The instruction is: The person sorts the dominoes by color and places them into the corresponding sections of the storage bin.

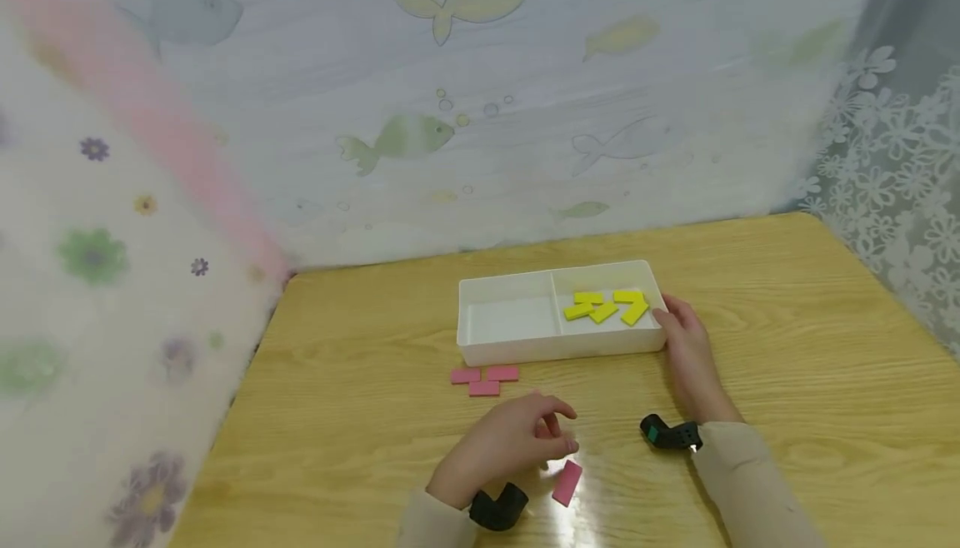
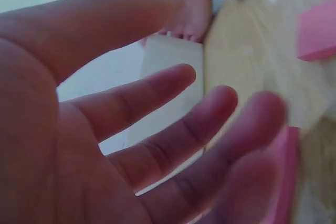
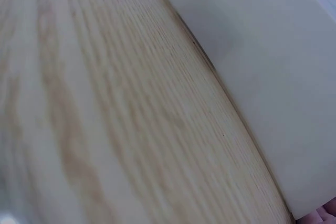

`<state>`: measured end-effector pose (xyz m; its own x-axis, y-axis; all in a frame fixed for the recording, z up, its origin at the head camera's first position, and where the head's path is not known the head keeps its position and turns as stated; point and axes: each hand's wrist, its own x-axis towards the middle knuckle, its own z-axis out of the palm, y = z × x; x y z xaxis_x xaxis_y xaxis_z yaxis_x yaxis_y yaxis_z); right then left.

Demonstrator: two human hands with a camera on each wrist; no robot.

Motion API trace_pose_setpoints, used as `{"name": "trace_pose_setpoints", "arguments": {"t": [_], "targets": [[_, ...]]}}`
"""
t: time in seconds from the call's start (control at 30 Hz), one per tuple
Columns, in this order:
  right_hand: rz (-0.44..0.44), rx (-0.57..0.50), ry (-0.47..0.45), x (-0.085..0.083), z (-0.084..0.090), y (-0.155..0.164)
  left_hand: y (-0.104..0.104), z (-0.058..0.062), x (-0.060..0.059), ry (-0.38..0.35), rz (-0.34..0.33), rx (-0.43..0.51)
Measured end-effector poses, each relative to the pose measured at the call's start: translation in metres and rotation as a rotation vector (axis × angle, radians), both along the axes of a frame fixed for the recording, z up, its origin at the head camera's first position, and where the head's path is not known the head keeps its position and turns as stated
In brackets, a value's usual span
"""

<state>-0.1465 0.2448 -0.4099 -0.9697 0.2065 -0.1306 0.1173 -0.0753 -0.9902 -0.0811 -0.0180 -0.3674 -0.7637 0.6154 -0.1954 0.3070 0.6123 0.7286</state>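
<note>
A white two-compartment box (image 1: 510, 351) stands on the wooden table. Its right compartment contains several yellow blocks (image 1: 603, 311); the left one shows a bare floor. At the box's right end, my right hand (image 1: 692, 365) grips the wall, thumb at the rim. My left hand (image 1: 517, 441) hovers in front of the box with loosely bent fingers and nothing held. Just to its right lies a single pink block (image 1: 567, 483), also visible in the left wrist view as a pink block (image 2: 317, 31). Three more pink blocks (image 1: 484, 388) lie by the box's front left corner.
The wooden table (image 1: 360, 415) meets a fish-patterned covering (image 1: 495, 148) at the back. Flowered covering (image 1: 90, 315) hangs along the left side, and a lace curtain (image 1: 907, 173) at the right. A black wrist device (image 1: 498, 508) sits on the left wrist, another (image 1: 670, 435) on the right.
</note>
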Motion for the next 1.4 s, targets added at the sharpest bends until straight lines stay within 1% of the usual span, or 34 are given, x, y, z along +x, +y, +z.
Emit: {"name": "trace_pose_setpoints", "arguments": {"t": [0.17, 0.3, 0.4, 0.47, 0.57, 0.67, 0.83, 0.97, 1.1, 1.17, 1.27, 1.4], "targets": [[0.003, 0.007, 0.004, 0.000, 0.001, 0.005, 0.007, -0.001, 0.009, 0.117, -0.014, -0.142], [0.015, 0.001, 0.002, 0.001, 0.001, 0.003, 0.009, -0.001, 0.014, 0.188, -0.040, -0.239], [0.015, 0.013, -0.001, 0.002, 0.002, 0.002, 0.012, -0.001, 0.019, 0.223, -0.091, -0.302], [0.009, 0.025, 0.000, 0.003, 0.001, 0.001, 0.014, -0.001, 0.023, 0.229, -0.133, -0.326], [0.001, 0.037, 0.006, 0.003, 0.000, 0.001, 0.019, -0.002, 0.027, 0.229, -0.184, -0.338], [-0.005, 0.032, 0.010, 0.002, 0.000, 0.001, 0.022, -0.003, 0.029, 0.233, -0.194, -0.349], [-0.008, 0.036, 0.000, 0.001, 0.000, 0.000, 0.025, -0.007, 0.032, 0.273, -0.210, -0.385], [-0.010, 0.038, -0.007, 0.001, -0.001, -0.002, 0.022, -0.007, 0.036, 0.282, -0.271, -0.386], [-0.005, 0.037, -0.009, 0.001, -0.002, -0.003, 0.022, -0.007, 0.038, 0.309, -0.325, -0.375], [0.000, 0.037, -0.002, 0.001, -0.002, -0.004, 0.023, -0.009, 0.038, 0.333, -0.330, -0.375], [0.006, 0.054, 0.002, 0.002, -0.002, -0.003, 0.024, -0.011, 0.037, 0.346, -0.317, -0.357], [0.003, 0.070, -0.004, 0.002, -0.002, -0.002, 0.025, -0.013, 0.035, 0.303, -0.271, -0.326]]}}
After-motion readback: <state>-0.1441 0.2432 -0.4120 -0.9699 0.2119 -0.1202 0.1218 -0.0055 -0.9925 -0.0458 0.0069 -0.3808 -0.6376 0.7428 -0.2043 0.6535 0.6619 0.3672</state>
